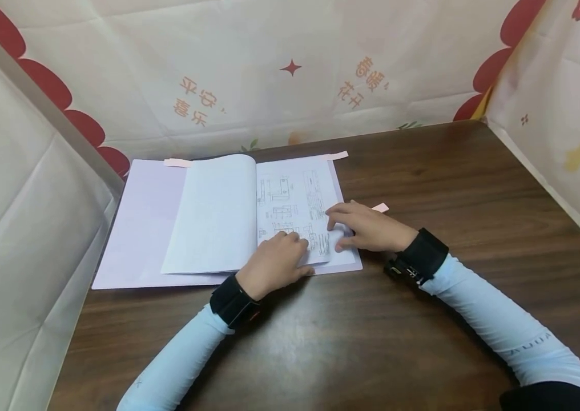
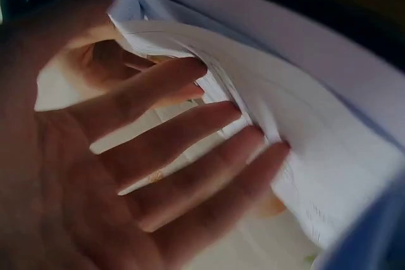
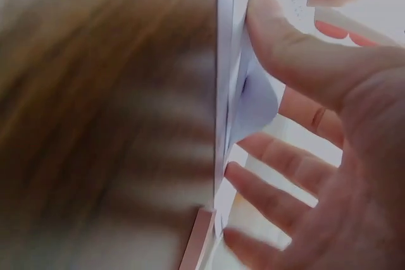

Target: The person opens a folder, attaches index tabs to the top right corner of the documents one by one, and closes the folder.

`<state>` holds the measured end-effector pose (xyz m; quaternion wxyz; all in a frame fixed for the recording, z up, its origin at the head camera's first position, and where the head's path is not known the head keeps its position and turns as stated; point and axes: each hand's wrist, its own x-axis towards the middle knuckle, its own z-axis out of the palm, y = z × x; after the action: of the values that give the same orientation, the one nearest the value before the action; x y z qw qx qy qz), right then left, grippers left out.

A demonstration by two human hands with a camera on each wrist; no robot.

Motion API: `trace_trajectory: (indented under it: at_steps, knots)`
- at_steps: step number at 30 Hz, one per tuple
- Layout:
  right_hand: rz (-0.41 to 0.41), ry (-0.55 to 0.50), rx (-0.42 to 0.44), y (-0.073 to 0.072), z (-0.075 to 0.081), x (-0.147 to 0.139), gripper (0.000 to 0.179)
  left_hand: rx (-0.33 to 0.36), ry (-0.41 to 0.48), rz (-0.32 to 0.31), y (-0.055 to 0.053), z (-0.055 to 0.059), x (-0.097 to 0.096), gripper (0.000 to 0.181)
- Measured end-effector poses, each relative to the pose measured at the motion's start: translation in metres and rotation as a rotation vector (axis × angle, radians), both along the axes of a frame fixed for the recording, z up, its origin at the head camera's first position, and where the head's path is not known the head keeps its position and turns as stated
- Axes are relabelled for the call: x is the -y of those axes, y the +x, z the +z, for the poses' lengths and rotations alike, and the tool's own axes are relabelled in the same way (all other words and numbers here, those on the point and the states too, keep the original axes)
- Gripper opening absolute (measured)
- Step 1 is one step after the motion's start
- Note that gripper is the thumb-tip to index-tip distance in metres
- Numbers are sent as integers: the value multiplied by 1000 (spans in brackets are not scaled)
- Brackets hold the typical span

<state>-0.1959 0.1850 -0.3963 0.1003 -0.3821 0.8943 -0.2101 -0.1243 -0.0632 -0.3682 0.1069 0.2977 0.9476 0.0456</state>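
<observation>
A booklet of white sheets [image 1: 213,217] lies open on a lilac folder [image 1: 138,222], its right page [image 1: 297,197] printed with line drawings and small text. On the lower part of that page rests my left hand [image 1: 277,262]; in the left wrist view its fingers [image 2: 183,118] reach out with their tips touching the paper. My right hand [image 1: 369,226] is at the page's right edge, thumb and fingers spread apart. In the right wrist view a lifted paper corner [image 3: 256,102] curls between the thumb [image 3: 304,49] and the other fingers, with no clear pinch on it.
Pale pink tabs stick out at the folder's top left [image 1: 177,163], top right [image 1: 338,155] and right side [image 1: 381,208]. Under everything is a dark brown wooden table [image 1: 423,171]. Printed white cloth [image 1: 249,34] stands behind it and along both sides.
</observation>
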Motion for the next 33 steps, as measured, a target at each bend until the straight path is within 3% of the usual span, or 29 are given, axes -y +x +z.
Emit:
trace_trajectory:
  at_steps: [3,6,9,12,14,17,22,26,33]
  knots:
    - [-11,21,-60,-1,4,3,31,-107,1,9,5,-1,2,24]
    - [-51,31,-79,1,9,3,38,-200,4,22,8,-3,4,17]
    - [-169,-6,-87,2,16,2,45,-273,17,64,12,-4,7,19]
    - [-269,-56,-90,4,21,1,39,-363,40,136,17,-3,12,21]
    - [-258,-38,-84,5,21,1,40,-423,67,185,20,-2,17,22]
    - [-177,64,-75,8,17,5,44,-489,101,246,25,-1,27,22]
    - [-131,182,-69,11,10,10,77,-542,128,336,31,2,47,23]
    - [-142,195,-45,11,9,11,82,-552,132,422,40,2,70,31]
    - [-159,206,-25,10,9,11,83,-447,88,567,54,-1,102,43]
